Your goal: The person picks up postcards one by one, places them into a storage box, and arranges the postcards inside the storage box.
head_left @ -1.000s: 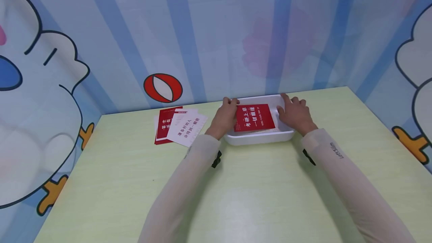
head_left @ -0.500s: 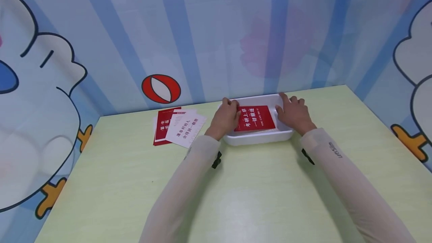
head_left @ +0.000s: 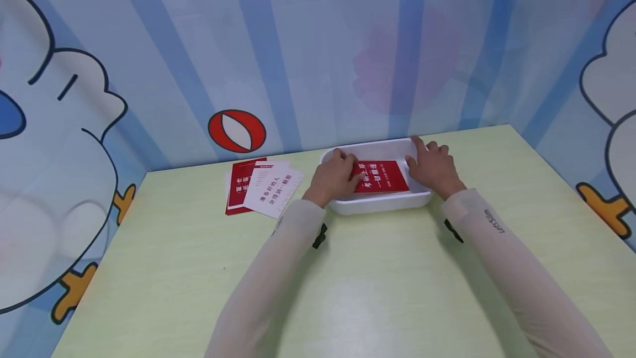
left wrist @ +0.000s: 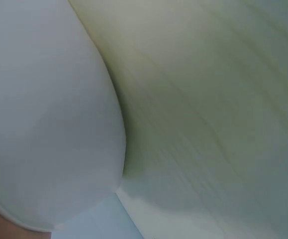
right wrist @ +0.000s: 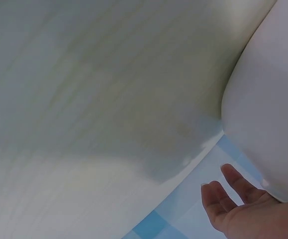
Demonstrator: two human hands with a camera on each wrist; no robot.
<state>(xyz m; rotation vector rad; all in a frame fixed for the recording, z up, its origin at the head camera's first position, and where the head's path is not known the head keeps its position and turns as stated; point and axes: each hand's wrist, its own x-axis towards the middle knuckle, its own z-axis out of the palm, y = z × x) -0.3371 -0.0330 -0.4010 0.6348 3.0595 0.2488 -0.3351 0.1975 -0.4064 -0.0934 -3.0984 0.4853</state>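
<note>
A white plastic tray (head_left: pixel 382 204) stands at the back of the table, against the backdrop. In it lies a red card (head_left: pixel 385 177) with white lettering, above paler paper edges. My left hand (head_left: pixel 332 177) reaches over the tray's left side and grips the card's left edge, thumb over the card; its fingertips are partly hidden. My right hand (head_left: pixel 437 170) holds the tray's right rim, thumb inside, index finger at the back corner. In the right wrist view, the other fingers (right wrist: pixel 214 201) hang loosely outside the tray wall (right wrist: pixel 273 99). The left wrist view shows mainly the tray's outer wall (left wrist: pixel 49 114).
Left of the tray, a fanned pile of red cards (head_left: pixel 240 181) and white cards (head_left: pixel 273 189) lies on the pale green table (head_left: pixel 199 280). A blue striped backdrop (head_left: pixel 318 59) with cartoon figures rises behind the table and on both sides.
My left hand has shifted slightly right and further into the tray. The red card has slid a little right and towards me and lies lower. My right hand stays at the tray's right side.
</note>
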